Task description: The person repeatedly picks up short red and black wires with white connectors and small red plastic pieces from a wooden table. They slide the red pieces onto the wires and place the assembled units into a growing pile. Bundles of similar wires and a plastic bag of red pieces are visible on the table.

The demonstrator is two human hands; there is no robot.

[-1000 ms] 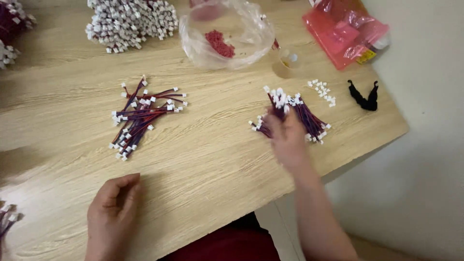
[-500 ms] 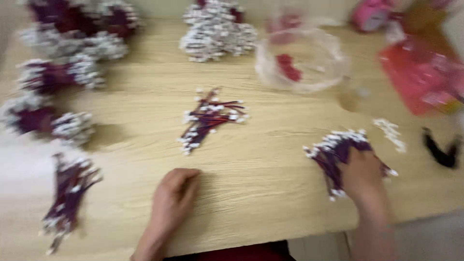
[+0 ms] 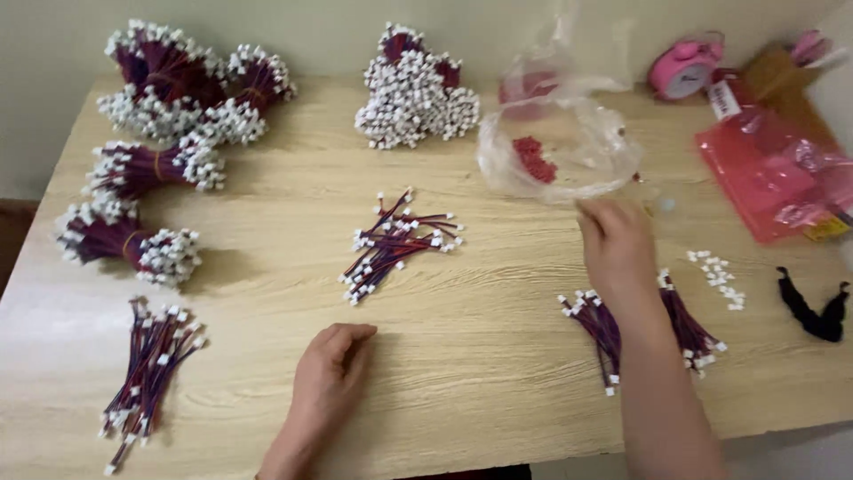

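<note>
My left hand [image 3: 327, 375] rests flat on the wooden table [image 3: 498, 293] near its front edge, holding nothing, fingers loosely together. My right hand [image 3: 615, 242] hovers palm down just in front of a clear plastic bag [image 3: 560, 147] with small red pieces inside; its fingers are apart and nothing is in it. Under my right forearm lies a pile of short red-and-dark wires with white connectors [image 3: 684, 324]. A similar loose pile [image 3: 395, 242] lies at the table's middle, above my left hand.
Tied bundles of connector wires [image 3: 169, 80] sit at the back left and back middle [image 3: 413, 89]. Another loose pile [image 3: 151, 364] lies front left. Loose white connectors [image 3: 718, 276], a black tie [image 3: 813, 307], a pink bag [image 3: 782, 178] and a pink clock [image 3: 684, 67] are at right.
My right hand has lifted off the wire pile at right and moved back toward the plastic bag. The view swung left, then settled. My left hand has stayed on the table.
</note>
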